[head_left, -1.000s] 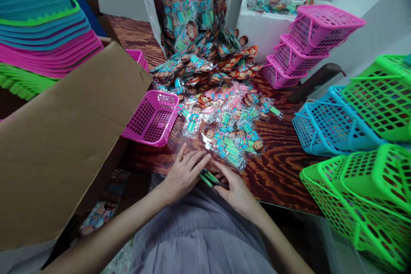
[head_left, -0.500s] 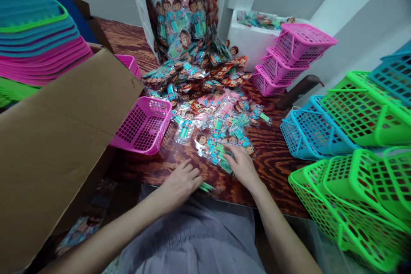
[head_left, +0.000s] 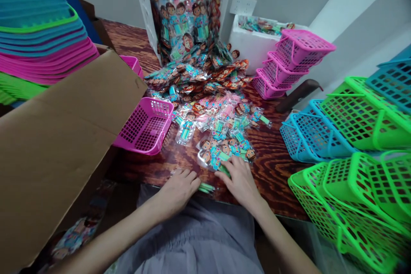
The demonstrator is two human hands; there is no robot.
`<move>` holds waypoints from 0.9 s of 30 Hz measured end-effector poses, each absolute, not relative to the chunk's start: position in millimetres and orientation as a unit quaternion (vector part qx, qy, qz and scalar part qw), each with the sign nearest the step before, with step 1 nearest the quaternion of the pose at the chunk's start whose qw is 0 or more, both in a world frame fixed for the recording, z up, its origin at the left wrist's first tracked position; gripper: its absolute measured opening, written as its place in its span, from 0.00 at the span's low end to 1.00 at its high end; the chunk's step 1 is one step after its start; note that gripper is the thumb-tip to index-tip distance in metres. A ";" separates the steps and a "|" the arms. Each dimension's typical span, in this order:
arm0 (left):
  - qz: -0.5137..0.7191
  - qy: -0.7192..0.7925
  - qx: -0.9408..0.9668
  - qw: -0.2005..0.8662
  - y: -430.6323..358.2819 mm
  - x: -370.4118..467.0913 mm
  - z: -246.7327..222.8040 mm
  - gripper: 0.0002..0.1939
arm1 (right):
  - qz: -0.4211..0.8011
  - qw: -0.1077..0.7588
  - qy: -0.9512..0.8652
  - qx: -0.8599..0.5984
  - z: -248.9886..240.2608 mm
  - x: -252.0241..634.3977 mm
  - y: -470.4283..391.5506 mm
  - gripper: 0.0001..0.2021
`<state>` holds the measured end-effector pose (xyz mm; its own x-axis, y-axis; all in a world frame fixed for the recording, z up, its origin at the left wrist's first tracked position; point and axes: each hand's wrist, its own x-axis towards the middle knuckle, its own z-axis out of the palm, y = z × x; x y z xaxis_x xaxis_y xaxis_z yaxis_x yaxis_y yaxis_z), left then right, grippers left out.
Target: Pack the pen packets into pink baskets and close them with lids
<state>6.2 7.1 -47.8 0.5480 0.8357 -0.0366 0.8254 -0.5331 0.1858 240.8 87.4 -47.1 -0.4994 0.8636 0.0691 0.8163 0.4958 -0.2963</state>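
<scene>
My left hand [head_left: 181, 186] rests at the table's front edge, fingers curled over small clear packets with green sticks [head_left: 206, 187] that poke out at its right. My right hand [head_left: 240, 180] is beside it, thumb and fingers bent round green-stick packets [head_left: 224, 170] at the near side of a small group. The other packets of that group [head_left: 234, 147], with cartoon heads and blue printed bodies, lie just beyond its fingertips. The palm sides of both hands are hidden. Farther back is a large heap of similar packets [head_left: 199, 79], some with pink sticks.
An open pink basket [head_left: 154, 145] and a cardboard box flap [head_left: 77, 107] stand at left, near stacked baskets [head_left: 41, 58]. A white crate [head_left: 143, 13] and foam box [head_left: 253, 43] are behind. Pink [head_left: 278, 72], blue [head_left: 308, 132] and green baskets [head_left: 340, 188] line the right.
My right hand has drawn nearer to me, and more of the packets in the small group show beyond it. My left hand has hardly moved over its packets.
</scene>
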 end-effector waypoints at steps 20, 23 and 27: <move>0.066 0.456 0.886 0.060 -0.1 20.5 -61.8 0.15 | 0.041 0.175 -0.854 -0.488 -61.9 236.7 70.4 0.14; 0.066 0.457 0.885 0.065 -0.2 20.3 -63.4 0.17 | 0.050 0.181 -0.848 -0.496 -62.5 241.2 70.1 0.13; 0.063 0.464 0.880 0.075 -1.2 21.0 -64.3 0.16 | 0.122 0.155 -0.846 -0.495 -58.0 248.8 64.3 0.14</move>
